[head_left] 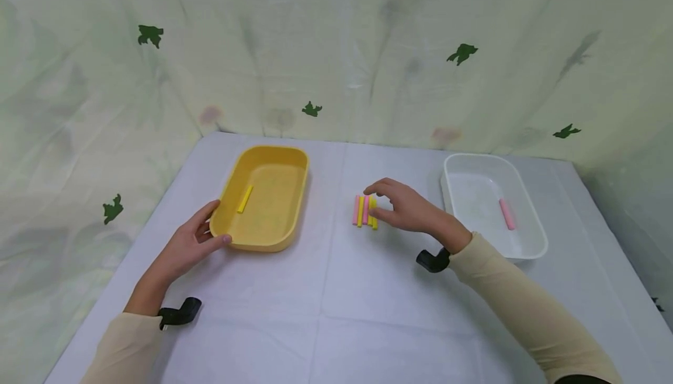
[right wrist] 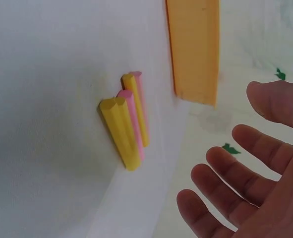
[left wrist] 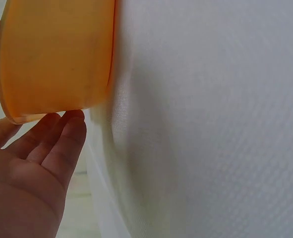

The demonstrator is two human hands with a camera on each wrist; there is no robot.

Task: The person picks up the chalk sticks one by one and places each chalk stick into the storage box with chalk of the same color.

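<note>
My left hand [head_left: 184,249] grips the near left corner of a yellow tray [head_left: 276,197], thumb at the near rim and fingers along the left side. One yellow stick [head_left: 245,199] lies inside that tray. Mid-table, several short pink and yellow sticks [right wrist: 121,134] lie side by side in a row. Over the row's right end hovers my right hand [head_left: 405,207], fingers spread and apart from the sticks in the right wrist view. Its palm holds nothing.
At the right stands a white tray [head_left: 478,197] with one pink stick [head_left: 507,214] in it. A white cloth [head_left: 294,314] covers the table. Pale sheeting with green leaf-like shapes hangs behind and at both sides.
</note>
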